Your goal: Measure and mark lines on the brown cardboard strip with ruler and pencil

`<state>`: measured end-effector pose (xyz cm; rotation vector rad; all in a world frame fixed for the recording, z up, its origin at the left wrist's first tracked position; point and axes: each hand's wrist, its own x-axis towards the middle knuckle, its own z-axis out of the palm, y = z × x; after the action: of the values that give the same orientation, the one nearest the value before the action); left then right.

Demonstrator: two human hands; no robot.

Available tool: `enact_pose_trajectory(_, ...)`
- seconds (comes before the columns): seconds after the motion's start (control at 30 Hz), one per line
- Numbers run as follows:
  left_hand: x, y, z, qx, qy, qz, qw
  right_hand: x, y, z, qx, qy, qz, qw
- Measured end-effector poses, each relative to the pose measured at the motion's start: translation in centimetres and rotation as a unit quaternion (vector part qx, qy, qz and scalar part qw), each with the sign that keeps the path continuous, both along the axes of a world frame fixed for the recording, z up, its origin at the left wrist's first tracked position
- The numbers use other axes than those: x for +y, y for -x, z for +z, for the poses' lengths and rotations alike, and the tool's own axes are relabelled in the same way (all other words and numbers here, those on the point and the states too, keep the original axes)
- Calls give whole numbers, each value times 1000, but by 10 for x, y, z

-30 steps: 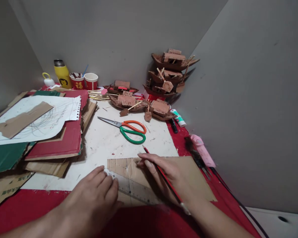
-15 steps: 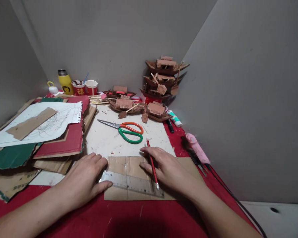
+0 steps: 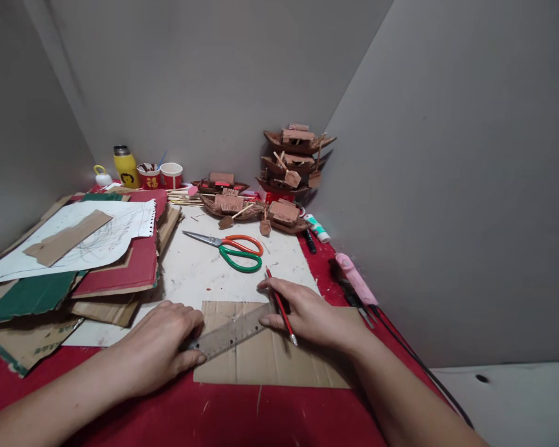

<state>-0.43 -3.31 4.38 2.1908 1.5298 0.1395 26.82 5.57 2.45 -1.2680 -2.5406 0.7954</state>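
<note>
A clear ruler lies slantwise over a brown cardboard piece, its right end higher up. My left hand grips the ruler's left end between thumb and fingers. At the ruler's right end, my right hand touches it with the thumb and holds a red pencil, its tip pointing away from me. Scissors with orange and green handles rest on the white sheet beyond the cardboard.
Stacked cardboard and a scribbled paper fill the left. Model boats, cups and a yellow bottle stand at the back. On the right are a pink tool, its cable and a tube.
The ruler has turned, its right end swinging up and away from me. My right hand has come to that end with the pencil. The whole view has shifted slightly.
</note>
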Motion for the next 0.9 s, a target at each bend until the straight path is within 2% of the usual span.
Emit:
enact_pose_trajectory(0.13, -1, 5, 5, -73, 87, -2, 994, 2, 1, 8, 40, 95, 30, 994)
enact_pose_trajectory(0.23, 2, 12, 10, -168, 152, -9, 974, 6, -1, 13, 81, 157, 60, 982)
enact_pose_trajectory(0.3, 6, 17, 13, -235, 163, -4, 958, 10, -4, 16, 100, 179, 50, 978)
enact_pose_trajectory(0.43, 12, 24, 14, -335, 157, 45, 928, 16, -19, 24, 124, 179, -9, 976)
enact_pose_trajectory(0.53, 14, 25, 13, -413, 138, 96, 895, 18, -32, 34, 172, 148, -96, 969)
enact_pose_trajectory(0.63, 14, 24, 12, -466, 105, 153, 865, 17, -37, 42, 299, 153, -205, 919)
enact_pose_trajectory(0.7, 15, 23, 11, -482, 74, 177, 855, 16, -37, 42, 365, 151, -241, 886)
enact_pose_trajectory(0.73, 15, 23, 10, -486, 55, 184, 853, 16, -35, 41, 378, 147, -244, 881)
enact_pose_trajectory(0.9, 19, 21, 3, -501, 14, 218, 837, 7, -35, 28, 305, 152, -231, 911)
